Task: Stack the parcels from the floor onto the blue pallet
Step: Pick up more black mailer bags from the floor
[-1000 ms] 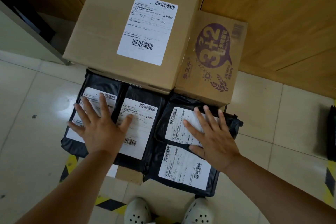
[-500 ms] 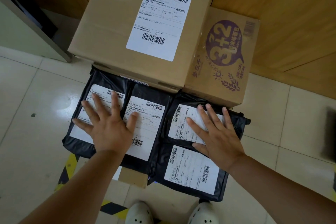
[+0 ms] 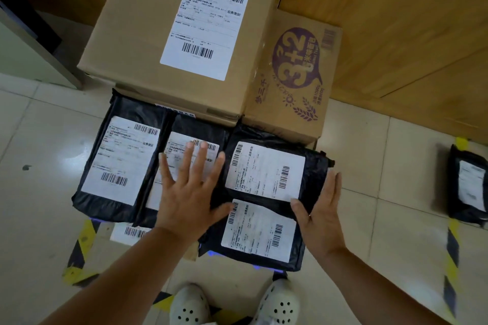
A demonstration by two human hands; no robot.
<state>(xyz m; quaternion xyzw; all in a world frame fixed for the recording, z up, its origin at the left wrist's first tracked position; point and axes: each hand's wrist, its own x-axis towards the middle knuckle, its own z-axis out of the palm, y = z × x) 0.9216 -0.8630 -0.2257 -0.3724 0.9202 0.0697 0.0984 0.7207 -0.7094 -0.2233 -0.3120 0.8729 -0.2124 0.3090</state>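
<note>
Several black poly-mailer parcels with white labels lie side by side in front of me: a left one (image 3: pixel 118 163), a middle one (image 3: pixel 182 140), an upper right one (image 3: pixel 266 169) and a lower right one (image 3: pixel 261 229). My left hand (image 3: pixel 190 190) lies flat with spread fingers on the middle parcel. My right hand (image 3: pixel 322 211) is flat against the right edge of the upper right parcel, thumb on its corner. A sliver of the blue pallet (image 3: pixel 266 269) shows under the lower right parcel. Behind stand a large labelled carton (image 3: pixel 148 34) and a printed carton (image 3: pixel 293 79).
Another black parcel (image 3: pixel 470 187) lies on the tiled floor at the far right. Yellow-black tape (image 3: pixel 79 250) marks the floor around the stack. Wooden panels (image 3: pixel 396 21) rise behind the cartons, a grey cabinet (image 3: pixel 31 55) stands at left. My white shoes (image 3: pixel 190 306) are at the bottom.
My left hand slid right from the left parcel onto the middle one. My right hand moved off the upper right parcel's label to that parcel's right edge. The view shifted, revealing the floor parcel.
</note>
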